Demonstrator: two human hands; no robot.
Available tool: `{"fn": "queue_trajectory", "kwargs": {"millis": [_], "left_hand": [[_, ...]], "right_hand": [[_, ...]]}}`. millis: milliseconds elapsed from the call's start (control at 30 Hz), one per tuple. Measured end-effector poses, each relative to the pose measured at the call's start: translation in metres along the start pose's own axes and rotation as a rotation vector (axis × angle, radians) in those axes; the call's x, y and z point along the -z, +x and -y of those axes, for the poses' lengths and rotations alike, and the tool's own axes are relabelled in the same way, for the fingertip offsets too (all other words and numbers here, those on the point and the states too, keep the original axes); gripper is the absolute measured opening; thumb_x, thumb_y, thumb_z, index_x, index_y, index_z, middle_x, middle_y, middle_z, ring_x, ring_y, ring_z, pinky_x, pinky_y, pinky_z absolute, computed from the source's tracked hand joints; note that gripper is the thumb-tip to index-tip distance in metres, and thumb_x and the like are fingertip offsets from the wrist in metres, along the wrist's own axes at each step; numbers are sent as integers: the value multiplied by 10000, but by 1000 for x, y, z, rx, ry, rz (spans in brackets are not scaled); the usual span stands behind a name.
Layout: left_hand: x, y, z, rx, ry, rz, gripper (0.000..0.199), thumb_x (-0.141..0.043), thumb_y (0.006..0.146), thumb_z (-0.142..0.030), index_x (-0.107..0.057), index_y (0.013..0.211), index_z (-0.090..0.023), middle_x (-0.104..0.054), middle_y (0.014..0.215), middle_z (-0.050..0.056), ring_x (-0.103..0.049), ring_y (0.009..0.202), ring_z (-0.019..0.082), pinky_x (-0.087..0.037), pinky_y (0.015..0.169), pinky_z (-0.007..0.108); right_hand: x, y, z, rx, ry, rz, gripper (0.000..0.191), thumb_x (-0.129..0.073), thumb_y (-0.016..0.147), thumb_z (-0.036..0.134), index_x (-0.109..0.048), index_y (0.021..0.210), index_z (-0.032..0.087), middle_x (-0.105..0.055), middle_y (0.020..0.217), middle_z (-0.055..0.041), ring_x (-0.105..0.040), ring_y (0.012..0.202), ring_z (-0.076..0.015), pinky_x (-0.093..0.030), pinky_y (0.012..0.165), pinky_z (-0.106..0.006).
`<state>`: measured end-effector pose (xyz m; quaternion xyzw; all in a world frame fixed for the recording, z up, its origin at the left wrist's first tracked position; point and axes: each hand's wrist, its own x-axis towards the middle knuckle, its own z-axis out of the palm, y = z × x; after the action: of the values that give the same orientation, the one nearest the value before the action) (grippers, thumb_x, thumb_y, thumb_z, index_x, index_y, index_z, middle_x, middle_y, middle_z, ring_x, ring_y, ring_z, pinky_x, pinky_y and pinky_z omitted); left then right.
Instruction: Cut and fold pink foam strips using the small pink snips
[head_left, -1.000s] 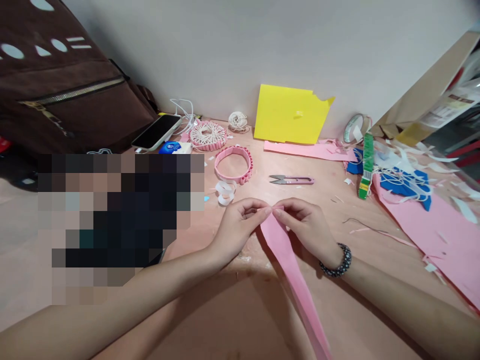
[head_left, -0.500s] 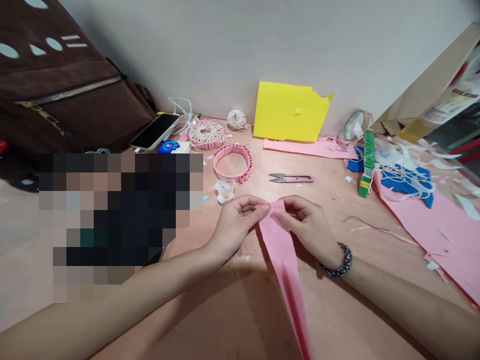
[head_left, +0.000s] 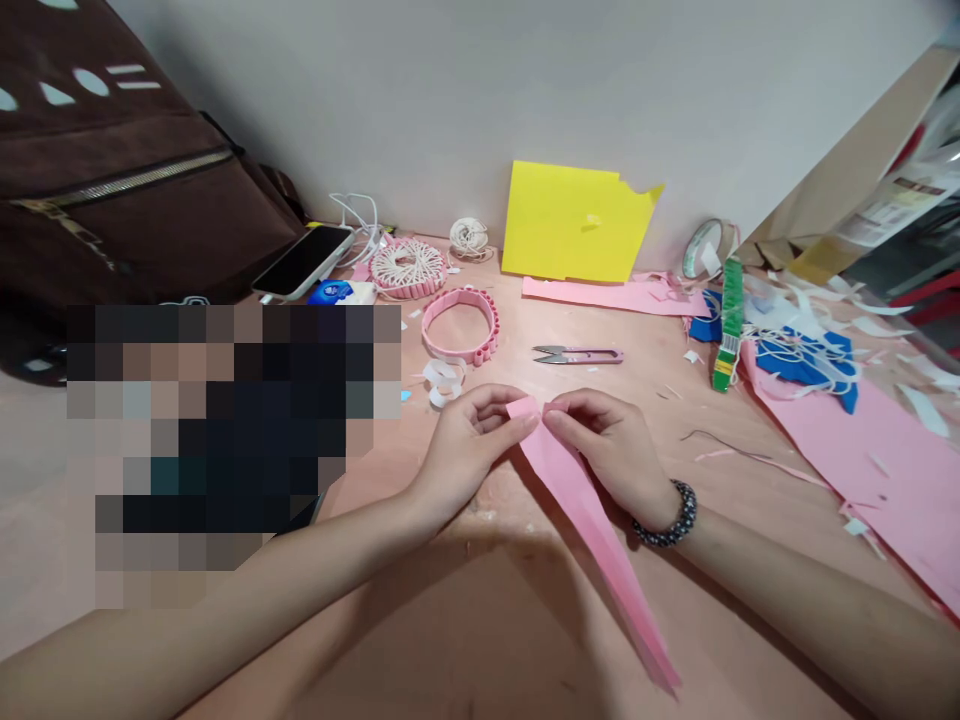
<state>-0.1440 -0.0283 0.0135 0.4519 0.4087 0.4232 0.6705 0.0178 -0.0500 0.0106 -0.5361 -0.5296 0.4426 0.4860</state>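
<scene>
A long pink paper strip (head_left: 592, 510) is pinched at its far end by both hands and slants down toward me on the right. My left hand (head_left: 480, 430) grips the left edge between thumb and fingers. Opposite it, my right hand (head_left: 607, 440), with a dark beaded bracelet on the wrist, pinches the right edge. Just beyond the hands lie thread snips (head_left: 577, 355). A pink paper ring (head_left: 459, 352) with small loops along part of its side rests ahead of my left hand, beside curled white strips (head_left: 444, 380).
Near the wall are a yellow sheet (head_left: 577, 220), a string-wound pink ring (head_left: 409, 265), a string ball (head_left: 469, 238) and a phone (head_left: 304, 262). A brown bag (head_left: 150, 220) stands left. Pink paper (head_left: 900, 470), blue scraps (head_left: 806, 360) and a tape roll (head_left: 703, 248) lie right.
The strip's near end has swung up and to the right, so its tip now shows. Both hands still pinch the far end, with the fold there slightly shifted.
</scene>
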Motion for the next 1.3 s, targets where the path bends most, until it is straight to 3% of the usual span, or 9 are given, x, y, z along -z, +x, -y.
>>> {"fn": "queue_trajectory", "kwargs": {"millis": [200,433,567,800,1133,1300], "left_hand": [[-1,-2,1,7,3,-7,214,-769,703,-215,-645,863,-146,-691,827,11,-641,782,120,-501,722,207],[1,1,2,9,-40,0,251,-774,699,-231,-633,892,-153,-687,852,9,-638,785,124,-500,746,224],[-1,-1,-1,-2,2,17,267,-775,694,-223,-626,905,-157,-697,904,26,-644,847,144,-496,777,237],[-2,-3,0,-7,33,1,261,-775,687,-238,-628,884,-148,-694,867,29,-646,822,155,-495,765,252],[-1,-2,0,-9,3,43,319,-776,691,-226,-616,955,-148,-705,976,60,-658,886,175,-502,813,274],[-2,-3,-1,-11,45,45,300,-757,721,-253,-632,972,-147,-710,987,70,-663,903,188,-506,831,293]], "right_hand": [[2,1,0,-66,33,108,139,-680,793,329,-714,843,204,-730,840,-7,-644,729,-125,-511,642,-233],[0,1,0,-12,14,9,115,-693,762,315,-694,783,201,-726,823,-15,-659,759,-151,-531,697,-281],[1,0,1,-26,35,22,140,-674,784,336,-679,799,197,-726,853,-25,-660,773,-158,-536,701,-290],[4,2,0,-53,0,136,172,-681,782,348,-701,844,189,-728,865,-34,-659,778,-169,-531,702,-296],[1,1,2,-26,56,32,100,-684,772,300,-688,782,200,-715,810,-11,-652,748,-152,-521,680,-280],[4,3,0,-39,37,148,160,-675,787,337,-703,865,200,-726,883,-32,-658,794,-166,-526,718,-297]]}}
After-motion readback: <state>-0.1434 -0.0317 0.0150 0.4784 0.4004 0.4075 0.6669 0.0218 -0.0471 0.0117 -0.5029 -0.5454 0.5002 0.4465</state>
